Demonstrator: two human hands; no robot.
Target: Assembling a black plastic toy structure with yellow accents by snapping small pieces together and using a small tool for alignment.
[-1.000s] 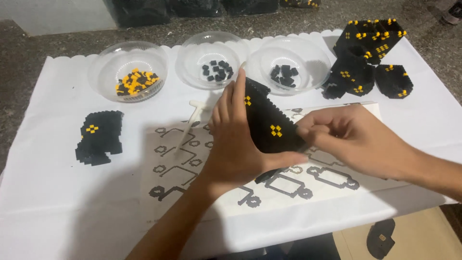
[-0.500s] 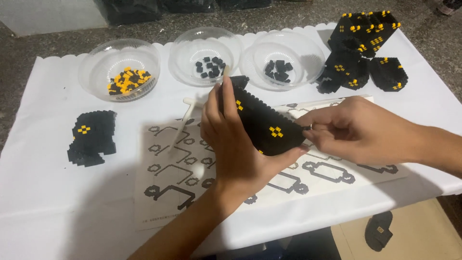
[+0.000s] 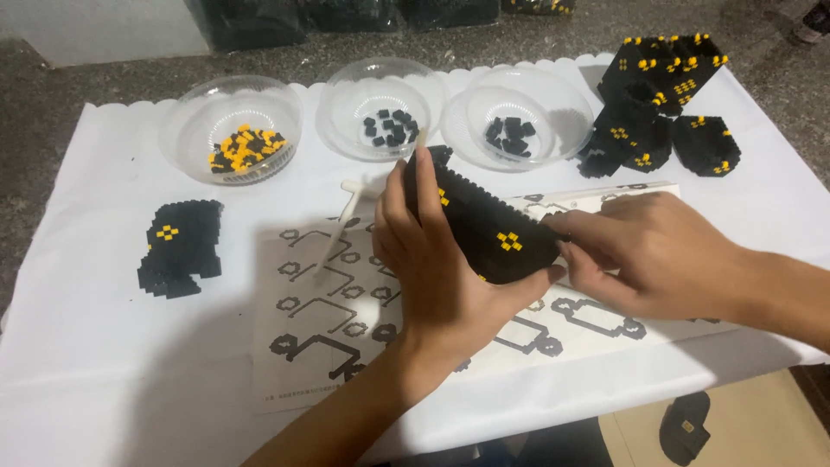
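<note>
On the white-covered surface (image 3: 104,363), a black block piece (image 3: 484,220) is clamped steady by the left hand (image 3: 432,259) (fingers wrapped), so the right hand (image 3: 657,255), pinched at its edge, can press.

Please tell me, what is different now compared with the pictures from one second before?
Little changed. The left hand still grips the black brick piece, and the right hand stays pressed at its right end. The three bowls and the instruction sheet lie as before.

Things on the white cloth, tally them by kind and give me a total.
Clear plastic bowls: 3
Black brick pieces built with yellow dots: 6, counting the one in the left hand and right hand
Instruction sheet: 1
White tool: 1
Total: 11
</note>
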